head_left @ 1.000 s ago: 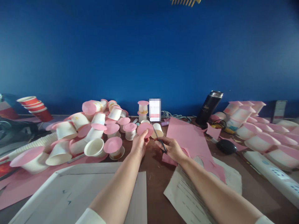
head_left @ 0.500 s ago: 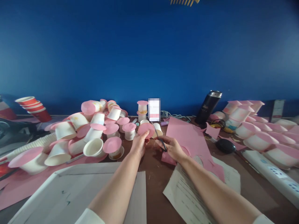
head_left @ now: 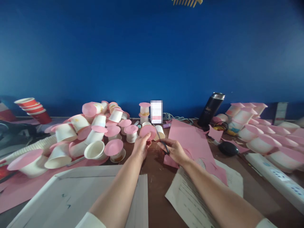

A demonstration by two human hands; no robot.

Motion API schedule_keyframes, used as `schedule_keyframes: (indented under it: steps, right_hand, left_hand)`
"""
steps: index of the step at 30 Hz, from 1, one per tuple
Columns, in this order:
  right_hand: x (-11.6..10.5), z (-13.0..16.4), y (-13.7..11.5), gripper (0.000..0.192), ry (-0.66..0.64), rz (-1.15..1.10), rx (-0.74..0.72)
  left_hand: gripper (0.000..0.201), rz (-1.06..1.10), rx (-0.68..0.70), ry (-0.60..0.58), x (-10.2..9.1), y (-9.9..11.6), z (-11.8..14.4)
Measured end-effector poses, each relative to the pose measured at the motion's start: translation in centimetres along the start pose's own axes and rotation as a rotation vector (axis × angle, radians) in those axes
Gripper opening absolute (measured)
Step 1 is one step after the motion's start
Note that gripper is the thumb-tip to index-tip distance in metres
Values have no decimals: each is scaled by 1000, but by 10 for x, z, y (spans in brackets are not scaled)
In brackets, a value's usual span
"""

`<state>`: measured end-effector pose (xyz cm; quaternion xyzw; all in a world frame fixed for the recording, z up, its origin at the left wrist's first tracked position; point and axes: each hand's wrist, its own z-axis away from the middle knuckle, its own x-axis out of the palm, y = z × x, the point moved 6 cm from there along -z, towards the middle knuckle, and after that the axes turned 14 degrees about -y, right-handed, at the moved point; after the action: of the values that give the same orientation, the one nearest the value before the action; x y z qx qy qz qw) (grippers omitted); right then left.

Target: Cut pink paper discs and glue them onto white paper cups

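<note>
The left hand (head_left: 142,146) pinches a pink paper disc (head_left: 147,131) by its lower edge between thumb and fingers, holding it just above the brown table (head_left: 156,177). At its 3 o'clock, the right hand (head_left: 174,150) grips black-handled scissors (head_left: 161,139), blades pointing to 11 o'clock beside the disc. A large pink paper sheet (head_left: 192,139) lies at 2 o'clock of that hand, and piled white paper cups (head_left: 95,148) lie at 9 o'clock of the left.
</note>
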<state>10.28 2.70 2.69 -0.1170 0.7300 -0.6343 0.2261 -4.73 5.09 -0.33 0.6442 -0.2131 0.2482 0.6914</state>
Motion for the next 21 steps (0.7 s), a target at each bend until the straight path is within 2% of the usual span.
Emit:
schedule_keyframes:
  steps: [12,21]
  right_hand:
    - [0,0,3,39,14,5,26]
    - [0,-1,5,42,-14,-77,14]
  left_hand:
    - [33,91,17,19,-1,1,-3]
    - [41,-49,24,7,1,2,-1]
